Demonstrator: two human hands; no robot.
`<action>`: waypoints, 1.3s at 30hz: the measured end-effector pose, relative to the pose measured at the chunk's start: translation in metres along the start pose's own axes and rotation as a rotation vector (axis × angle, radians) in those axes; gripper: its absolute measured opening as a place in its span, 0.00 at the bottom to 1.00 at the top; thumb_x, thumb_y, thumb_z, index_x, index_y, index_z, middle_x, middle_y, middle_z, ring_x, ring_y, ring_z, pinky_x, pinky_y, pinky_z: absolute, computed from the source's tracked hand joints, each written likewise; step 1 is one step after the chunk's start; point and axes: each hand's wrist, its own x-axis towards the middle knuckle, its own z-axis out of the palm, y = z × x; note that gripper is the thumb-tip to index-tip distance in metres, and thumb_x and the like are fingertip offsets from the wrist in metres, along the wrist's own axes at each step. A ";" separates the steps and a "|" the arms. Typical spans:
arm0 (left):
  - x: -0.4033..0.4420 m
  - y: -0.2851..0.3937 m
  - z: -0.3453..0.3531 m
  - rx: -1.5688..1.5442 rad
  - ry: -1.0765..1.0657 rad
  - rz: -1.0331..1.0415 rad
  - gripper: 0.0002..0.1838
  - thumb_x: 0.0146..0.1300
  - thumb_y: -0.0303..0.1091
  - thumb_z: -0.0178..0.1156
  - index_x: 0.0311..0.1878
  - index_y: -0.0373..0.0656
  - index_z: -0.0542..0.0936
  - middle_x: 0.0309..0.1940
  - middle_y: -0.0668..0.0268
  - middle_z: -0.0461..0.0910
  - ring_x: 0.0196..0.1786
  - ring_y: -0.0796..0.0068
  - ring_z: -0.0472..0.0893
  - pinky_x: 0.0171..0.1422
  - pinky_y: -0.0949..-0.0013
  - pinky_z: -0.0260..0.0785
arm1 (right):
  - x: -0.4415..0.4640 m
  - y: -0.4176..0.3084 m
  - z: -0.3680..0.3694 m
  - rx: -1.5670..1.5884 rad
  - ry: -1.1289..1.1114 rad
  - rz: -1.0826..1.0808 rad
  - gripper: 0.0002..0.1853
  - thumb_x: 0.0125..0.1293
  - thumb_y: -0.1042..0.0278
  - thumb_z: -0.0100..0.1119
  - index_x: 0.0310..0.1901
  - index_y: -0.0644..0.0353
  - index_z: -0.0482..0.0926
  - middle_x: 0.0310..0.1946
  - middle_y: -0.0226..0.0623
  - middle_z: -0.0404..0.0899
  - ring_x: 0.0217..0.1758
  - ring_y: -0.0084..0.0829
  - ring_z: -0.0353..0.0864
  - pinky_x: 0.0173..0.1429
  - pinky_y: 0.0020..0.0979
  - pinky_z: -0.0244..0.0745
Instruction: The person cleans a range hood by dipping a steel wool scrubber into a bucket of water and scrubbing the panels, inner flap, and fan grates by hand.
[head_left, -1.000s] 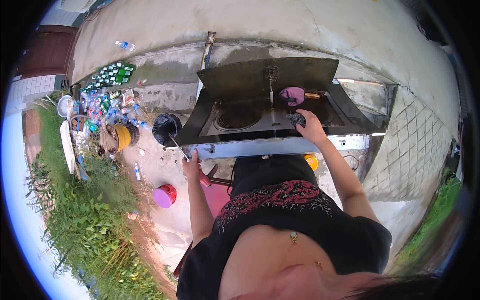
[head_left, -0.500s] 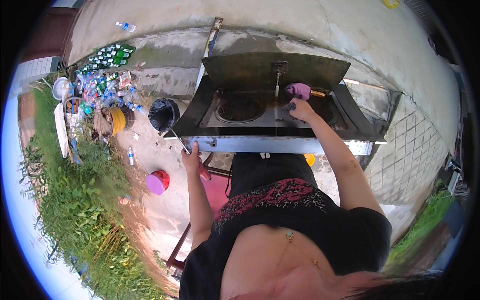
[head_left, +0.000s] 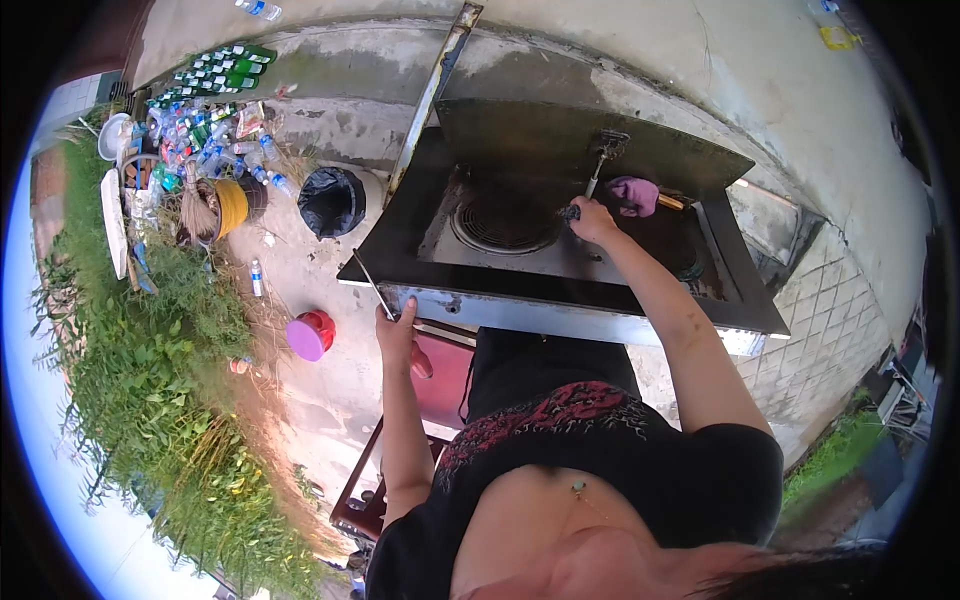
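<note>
In the head view, my right hand [head_left: 595,222] is closed around a dark scouring pad [head_left: 570,212], low over the cooktop [head_left: 565,262] and just right of the left round burner grate [head_left: 505,222]. My left hand [head_left: 396,328] grips a thin metal tool with a red handle [head_left: 422,361]; its narrow shaft [head_left: 372,280] slants up past the stove's front left corner. A purple cloth [head_left: 634,196] lies behind my right hand, beside a yellowish stick-like handle [head_left: 671,202]. A metal rod [head_left: 598,172] on a bracket rises from behind that hand to the upright back panel [head_left: 510,130].
Left of the stove stand a bin lined with a black bag [head_left: 331,203] and a red tub with a purple lid [head_left: 310,336]. Farther left are piled plastic bottles [head_left: 215,150], green bottles [head_left: 245,68] and a yellow bucket [head_left: 231,208]. A rusty metal post [head_left: 432,95] leans behind the stove.
My view has shifted and tilted, so the stove appears turned and farther right. Over the cooktop, my right hand has moved left, closer to the left burner. My left hand keeps its grip.
</note>
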 end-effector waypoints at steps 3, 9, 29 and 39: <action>0.001 0.009 0.000 0.041 -0.037 -0.052 0.21 0.52 0.39 0.67 0.41 0.40 0.67 0.18 0.68 0.72 0.14 0.83 0.64 0.15 0.79 0.56 | -0.001 -0.026 -0.011 -0.002 0.049 -0.068 0.23 0.50 0.66 0.58 0.51 0.54 0.69 0.49 0.45 0.70 0.53 0.47 0.69 0.56 0.40 0.67; 0.003 0.008 -0.003 0.064 -0.042 -0.094 0.21 0.51 0.36 0.68 0.40 0.39 0.67 0.19 0.69 0.72 0.15 0.83 0.66 0.16 0.80 0.57 | -0.022 -0.070 0.015 0.059 -0.072 -0.500 0.21 0.49 0.67 0.59 0.48 0.54 0.72 0.43 0.41 0.69 0.51 0.44 0.67 0.56 0.39 0.66; -0.001 0.020 0.003 -0.065 -0.049 -0.087 0.23 0.50 0.29 0.67 0.46 0.37 0.67 0.25 0.67 0.74 0.22 0.82 0.71 0.23 0.80 0.63 | 0.021 -0.050 0.033 0.010 -0.240 -0.393 0.12 0.43 0.68 0.61 0.34 0.53 0.77 0.35 0.34 0.77 0.41 0.41 0.69 0.50 0.36 0.69; 0.000 0.027 0.001 -0.025 -0.083 -0.117 0.27 0.50 0.24 0.65 0.53 0.39 0.65 0.30 0.67 0.74 0.27 0.81 0.71 0.29 0.79 0.65 | 0.032 -0.107 0.049 0.130 -0.277 -0.521 0.11 0.44 0.72 0.60 0.33 0.53 0.79 0.35 0.33 0.76 0.43 0.40 0.69 0.49 0.36 0.69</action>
